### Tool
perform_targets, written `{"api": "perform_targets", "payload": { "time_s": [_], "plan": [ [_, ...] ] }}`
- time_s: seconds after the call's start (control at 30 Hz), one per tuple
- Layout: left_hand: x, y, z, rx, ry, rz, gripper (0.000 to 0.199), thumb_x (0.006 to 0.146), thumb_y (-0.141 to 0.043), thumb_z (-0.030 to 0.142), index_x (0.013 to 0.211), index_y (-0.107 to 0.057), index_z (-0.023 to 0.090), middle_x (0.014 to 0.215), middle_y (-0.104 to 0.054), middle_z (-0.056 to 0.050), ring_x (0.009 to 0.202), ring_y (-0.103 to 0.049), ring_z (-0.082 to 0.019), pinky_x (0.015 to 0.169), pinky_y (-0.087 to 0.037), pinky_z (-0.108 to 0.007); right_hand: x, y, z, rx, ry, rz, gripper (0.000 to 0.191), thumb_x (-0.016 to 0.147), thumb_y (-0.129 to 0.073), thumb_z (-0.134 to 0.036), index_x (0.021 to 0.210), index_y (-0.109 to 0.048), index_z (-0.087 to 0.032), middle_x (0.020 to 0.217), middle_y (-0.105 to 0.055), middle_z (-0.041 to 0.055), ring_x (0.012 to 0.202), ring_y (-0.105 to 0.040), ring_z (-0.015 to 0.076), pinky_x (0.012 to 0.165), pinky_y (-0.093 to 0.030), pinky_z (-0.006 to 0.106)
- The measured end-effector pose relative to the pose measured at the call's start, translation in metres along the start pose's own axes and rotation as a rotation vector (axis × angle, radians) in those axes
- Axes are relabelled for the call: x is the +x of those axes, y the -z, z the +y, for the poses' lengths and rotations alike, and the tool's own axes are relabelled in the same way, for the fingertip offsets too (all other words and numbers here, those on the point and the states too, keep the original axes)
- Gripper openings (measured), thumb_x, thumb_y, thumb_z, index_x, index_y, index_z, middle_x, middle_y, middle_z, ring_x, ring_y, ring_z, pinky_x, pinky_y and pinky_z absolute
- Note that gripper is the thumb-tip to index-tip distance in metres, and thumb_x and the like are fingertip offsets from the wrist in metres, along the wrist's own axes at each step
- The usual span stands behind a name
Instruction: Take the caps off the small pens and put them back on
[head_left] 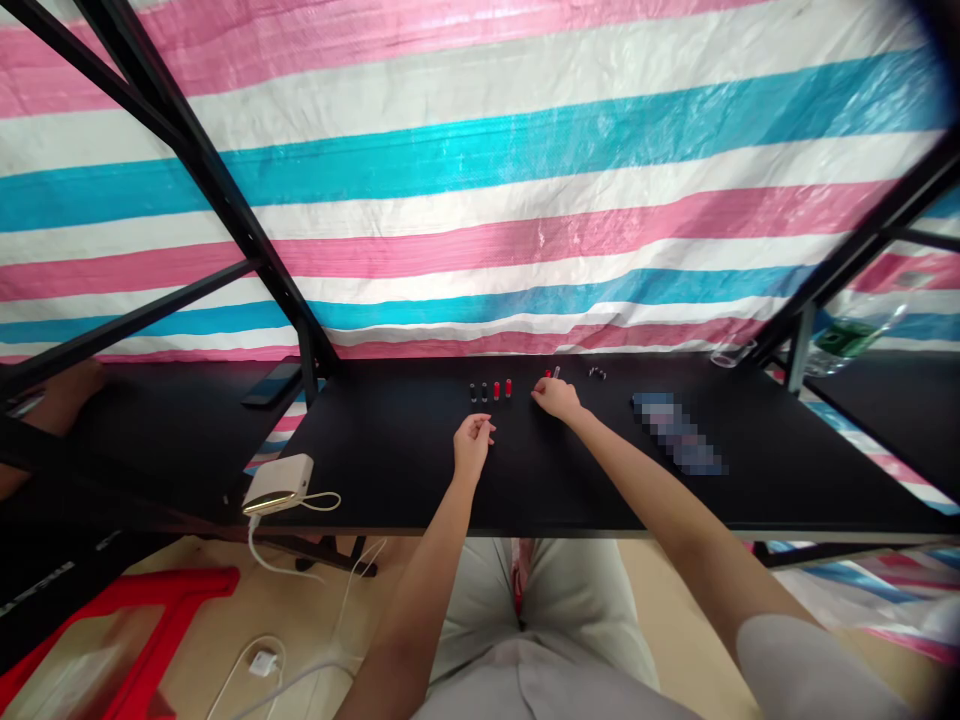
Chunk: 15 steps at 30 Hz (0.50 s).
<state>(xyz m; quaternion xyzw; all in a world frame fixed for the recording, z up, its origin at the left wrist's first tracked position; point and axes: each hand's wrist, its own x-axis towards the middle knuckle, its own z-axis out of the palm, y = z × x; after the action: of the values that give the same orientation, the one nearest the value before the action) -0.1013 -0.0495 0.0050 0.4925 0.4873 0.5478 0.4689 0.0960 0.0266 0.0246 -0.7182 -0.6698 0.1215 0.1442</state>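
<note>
Low over the black table (405, 470), my left hand (472, 446) is loosely curled with its fingers apart, and no held thing shows in it. Just beyond it, two small black cylinders (484, 393) and two small red cylinders (496, 391) with pale ends stand in a row. My right hand (557, 398) is to the right of that row, thumb and fingers pinched together low at the table; whatever they hold is too small to make out. A red piece (548, 374) and a thin clear or silvery piece (556, 372) show behind its knuckles.
Small dark and shiny pieces (597, 374) lie at the back right, near a blurred blue packet (679, 433). A white box (279, 484) with a cable sits at the left edge. Black frame posts (306, 345) flank the table; a person's hand (75, 390) is far left.
</note>
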Motion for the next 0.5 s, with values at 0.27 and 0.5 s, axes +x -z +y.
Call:
{"api": "perform_targets", "payload": {
  "time_s": [0.27, 0.5],
  "plan": [
    [0.001, 0.0, -0.004, 0.044, -0.016, -0.001, 0.022, 0.073, -0.052, 0.031, 0.085, -0.057, 0.014, 0.07, -0.059, -0.002, 0.048, -0.05, -0.006, 0.051, -0.042, -0.02, 0.013, 0.005, 0.037, 0.052, -0.305, 0.079, 0.04, 0.07, -0.056, -0.042, 0.103, -0.053, -0.02, 0.099, -0.061, 0.0069, 0.097, -0.054, 0.0223, 0.082, -0.035, 0.036],
    [0.002, 0.001, -0.005, 0.056, -0.01, -0.001, 0.02, 0.073, -0.051, 0.029, 0.085, -0.057, 0.014, 0.07, -0.059, -0.002, 0.049, -0.051, -0.006, 0.052, -0.042, -0.019, 0.028, -0.005, 0.02, 0.091, -0.365, 0.064, 0.032, 0.071, -0.056, -0.041, 0.096, -0.056, -0.021, 0.1, -0.06, 0.0064, 0.097, -0.054, 0.0228, 0.08, -0.036, 0.036]
  ]
}}
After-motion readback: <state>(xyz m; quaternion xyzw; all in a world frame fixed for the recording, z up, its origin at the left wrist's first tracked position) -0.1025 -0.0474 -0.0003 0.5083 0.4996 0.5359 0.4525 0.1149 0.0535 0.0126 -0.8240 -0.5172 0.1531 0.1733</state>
